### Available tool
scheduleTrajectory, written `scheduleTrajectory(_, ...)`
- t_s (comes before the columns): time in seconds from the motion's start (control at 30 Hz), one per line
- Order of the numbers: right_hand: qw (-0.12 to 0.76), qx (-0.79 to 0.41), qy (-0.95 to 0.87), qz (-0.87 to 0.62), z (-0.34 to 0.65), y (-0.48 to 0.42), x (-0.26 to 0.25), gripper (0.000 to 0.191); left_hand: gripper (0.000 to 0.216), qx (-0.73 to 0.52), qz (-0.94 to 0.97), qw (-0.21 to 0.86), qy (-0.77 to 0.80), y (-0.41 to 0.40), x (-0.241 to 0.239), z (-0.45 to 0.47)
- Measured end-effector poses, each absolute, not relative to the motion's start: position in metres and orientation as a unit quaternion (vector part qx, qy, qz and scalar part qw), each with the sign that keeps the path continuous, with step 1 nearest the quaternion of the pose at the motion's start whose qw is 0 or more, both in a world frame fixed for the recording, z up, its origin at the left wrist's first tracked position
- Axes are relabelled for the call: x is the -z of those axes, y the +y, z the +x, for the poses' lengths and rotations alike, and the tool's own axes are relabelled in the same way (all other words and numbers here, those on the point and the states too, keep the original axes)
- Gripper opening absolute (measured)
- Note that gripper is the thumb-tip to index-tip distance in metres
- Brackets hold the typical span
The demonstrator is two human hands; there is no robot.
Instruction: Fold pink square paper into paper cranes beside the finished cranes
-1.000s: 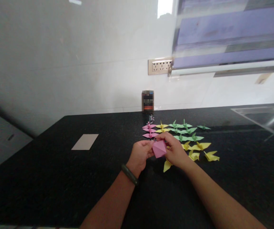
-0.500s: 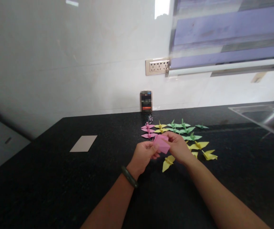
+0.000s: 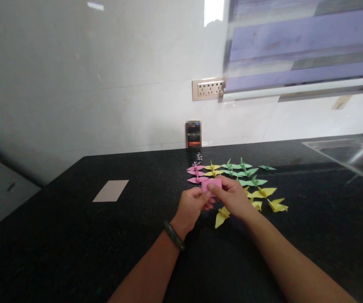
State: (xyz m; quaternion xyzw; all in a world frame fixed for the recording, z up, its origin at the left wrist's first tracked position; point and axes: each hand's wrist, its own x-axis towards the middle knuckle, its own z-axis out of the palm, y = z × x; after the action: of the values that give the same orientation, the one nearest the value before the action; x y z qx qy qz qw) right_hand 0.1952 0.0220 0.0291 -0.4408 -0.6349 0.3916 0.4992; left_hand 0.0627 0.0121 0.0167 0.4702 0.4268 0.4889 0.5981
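Both of my hands pinch a folded pink paper (image 3: 212,185) just above the black countertop (image 3: 74,240). My left hand (image 3: 192,206), with a dark bracelet on its wrist, grips the paper's left side. From the right, my right hand (image 3: 231,197) closes its thumb and fingers over the top edge. Behind and to the right lie rows of folded paper cranes: pink ones (image 3: 196,173), green ones (image 3: 246,171) and yellow ones (image 3: 265,192). One yellow crane (image 3: 222,216) lies just under my right hand.
A pale sheet of paper (image 3: 110,190) lies flat on the counter to the left. A small dark box (image 3: 193,134) stands against the white wall, under a socket strip (image 3: 207,89). A steel sink (image 3: 348,153) is at the far right.
The pink paper went from a broad diamond held facing me to a smaller, flatter folded piece. My hands drew slightly closer together and shifted a little away from me.
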Motion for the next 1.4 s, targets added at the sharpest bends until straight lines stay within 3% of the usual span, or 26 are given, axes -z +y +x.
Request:
scheduleTrajectory(0.2, 0.489, -0.407, -0.651, -0.415, 0.197, 0.021, -0.035, 0.023, 0.032, -0.420, 0.503, 0.638, 0.404, 0.009, -0.020, 0.061)
scheduleTrajectory(0.5, 0.496, -0.412, -0.638, -0.422, 0.194, 0.022, -0.026, 0.033, 0.032, -0.440, 0.482, 0.621, 0.434, 0.009, -0.019, 0.064)
scheduleTrajectory(0.73, 0.463, -0.364, -0.678, -0.440, 0.195, 0.022, -0.028, 0.034, 0.022, -0.570, 0.500, 0.482, 0.439, 0.010, -0.023, 0.063)
scheduleTrajectory(0.9, 0.462, -0.320, -0.711, -0.422, 0.190, 0.021, -0.026, 0.033, 0.019, -0.596, 0.496, 0.404, 0.485, 0.010, -0.020, 0.062)
scheduleTrajectory(1.13, 0.477, -0.308, -0.705, -0.424, 0.191, 0.021, -0.028, 0.034, 0.042, -0.569, 0.453, 0.514, 0.456, 0.015, -0.012, 0.063)
scheduleTrajectory(1.3, 0.488, -0.333, -0.666, -0.456, 0.194, 0.022, -0.030, 0.035, 0.034, -0.453, 0.574, 0.508, 0.455, 0.012, -0.015, 0.063)
scheduleTrajectory(1.4, 0.489, -0.367, -0.646, -0.457, 0.194, 0.022, -0.029, 0.031, 0.031, -0.449, 0.580, 0.492, 0.468, 0.011, -0.018, 0.063)
